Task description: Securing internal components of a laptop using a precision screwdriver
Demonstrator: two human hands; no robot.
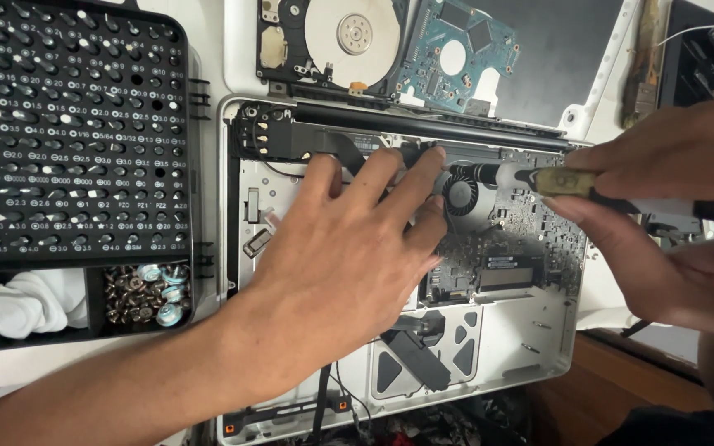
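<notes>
Two hands work an opened laptop (291,248): left hand (349,256) lies flat, holding nothing; right hand (671,206) grips a screwdriver (530,177). Its tip points toward nine o'clock at the fan (460,194), probably loosening a screw there; next calls for steady pressure.

Bright, even light from above leaves soft shadows under the left hand (332,248), glare on the hard-drive platter (353,33), and the near right hand (671,223) slightly blurred.
</notes>
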